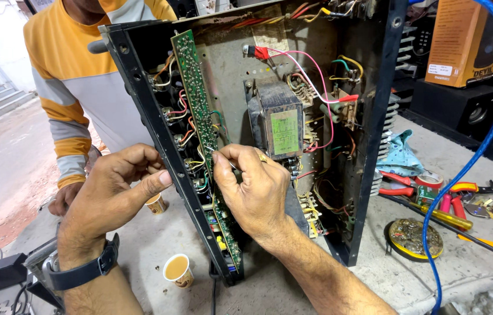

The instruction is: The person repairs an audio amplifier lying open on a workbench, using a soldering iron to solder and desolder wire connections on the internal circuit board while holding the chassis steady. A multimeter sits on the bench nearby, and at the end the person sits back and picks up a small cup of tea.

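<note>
— What are the hands doing?

— The right hand point(253, 188) pinches a thin metal tool point(223, 157), its tip at the green circuit board point(198, 111). The left hand point(115, 189) is half curled, thumb pressed against the front edge of the open black case point(159, 134), gripping nothing else.

— Where is the case?

— Standing on edge on the concrete bench point(474, 262), insides facing the camera, a transformer point(276, 119) in the middle.

— And around it?

— Two small cups of tea point(177, 269) in front, red-handled pliers point(397, 185), tape and a blue cable point(479, 151) to the right. Another person in a striped shirt point(74, 70) stands behind.
</note>
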A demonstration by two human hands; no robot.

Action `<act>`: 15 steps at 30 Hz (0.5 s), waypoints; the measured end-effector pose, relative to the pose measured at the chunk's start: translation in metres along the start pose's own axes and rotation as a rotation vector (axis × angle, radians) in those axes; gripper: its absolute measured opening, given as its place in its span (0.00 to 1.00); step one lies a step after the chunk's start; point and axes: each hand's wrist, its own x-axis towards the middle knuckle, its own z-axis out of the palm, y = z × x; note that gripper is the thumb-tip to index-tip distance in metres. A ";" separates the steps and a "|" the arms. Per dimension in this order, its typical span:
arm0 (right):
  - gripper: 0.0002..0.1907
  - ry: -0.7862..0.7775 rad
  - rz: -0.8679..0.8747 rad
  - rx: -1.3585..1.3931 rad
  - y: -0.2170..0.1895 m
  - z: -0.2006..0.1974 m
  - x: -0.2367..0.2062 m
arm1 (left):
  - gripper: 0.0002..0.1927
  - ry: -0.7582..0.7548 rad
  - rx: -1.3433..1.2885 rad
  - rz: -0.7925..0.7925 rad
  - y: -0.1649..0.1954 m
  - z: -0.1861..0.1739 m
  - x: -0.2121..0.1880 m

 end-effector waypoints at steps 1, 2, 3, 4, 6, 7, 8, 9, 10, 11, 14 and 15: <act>0.05 -0.001 -0.001 0.005 0.000 0.000 0.000 | 0.15 0.005 0.010 -0.008 0.000 0.000 0.000; 0.05 -0.003 -0.002 0.011 0.000 0.000 0.000 | 0.15 0.012 0.020 -0.016 0.000 0.001 0.000; 0.05 -0.004 -0.001 0.008 0.001 0.000 0.000 | 0.15 0.018 0.030 -0.024 0.000 0.001 0.001; 0.05 -0.006 0.001 0.006 0.001 -0.001 -0.001 | 0.15 0.017 0.030 -0.022 0.001 0.001 0.001; 0.05 0.005 -0.003 0.022 0.001 -0.001 -0.001 | 0.15 0.013 0.032 -0.016 0.001 0.000 0.001; 0.06 0.017 -0.009 0.040 0.000 -0.001 -0.001 | 0.14 0.010 0.027 -0.023 0.001 0.000 0.001; 0.06 0.029 -0.014 0.059 -0.001 -0.002 -0.002 | 0.14 0.007 0.023 -0.030 0.001 0.000 0.001; 0.06 0.024 -0.033 0.064 -0.002 -0.002 -0.003 | 0.14 0.005 0.018 -0.036 0.001 -0.001 0.000; 0.06 0.018 -0.053 0.070 -0.005 -0.003 -0.005 | 0.14 0.004 0.015 -0.021 0.001 -0.001 0.000; 0.07 0.012 -0.072 0.077 -0.008 -0.004 -0.006 | 0.14 0.002 0.013 -0.006 0.001 -0.001 0.000; 0.06 -0.031 -0.170 0.064 -0.017 -0.006 -0.010 | 0.14 0.011 0.032 -0.016 0.001 -0.002 0.000; 0.07 -0.039 -0.171 0.065 -0.018 -0.006 -0.010 | 0.14 0.016 0.040 -0.028 0.001 -0.003 0.000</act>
